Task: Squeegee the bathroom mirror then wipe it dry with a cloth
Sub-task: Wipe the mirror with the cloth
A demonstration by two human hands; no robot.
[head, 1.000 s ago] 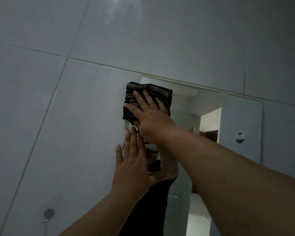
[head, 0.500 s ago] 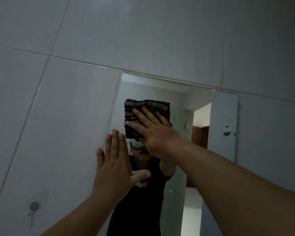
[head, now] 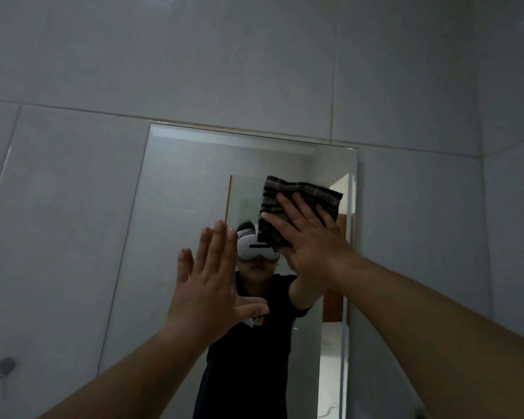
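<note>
A tall frameless mirror (head: 182,207) hangs on the grey tiled wall. My right hand (head: 310,240) presses a dark striped folded cloth (head: 297,195) flat against the glass near the mirror's upper right side. My left hand (head: 212,285) is held up flat, fingers together and thumb out, in front of the mirror's middle; I cannot tell whether the palm touches the glass. It holds nothing. No squeegee is in view. The mirror reflects a person in a black shirt wearing a white headset.
Large grey wall tiles (head: 254,71) surround the mirror. A small dark hook (head: 5,367) sits on the wall at lower left. The wall turns a corner at far right (head: 484,267). The mirror reflects a doorway and a brown door.
My right hand has slid the cloth across the glass from the upper left part toward the right side. The left hand stays raised and flat, and the view has shifted left.
</note>
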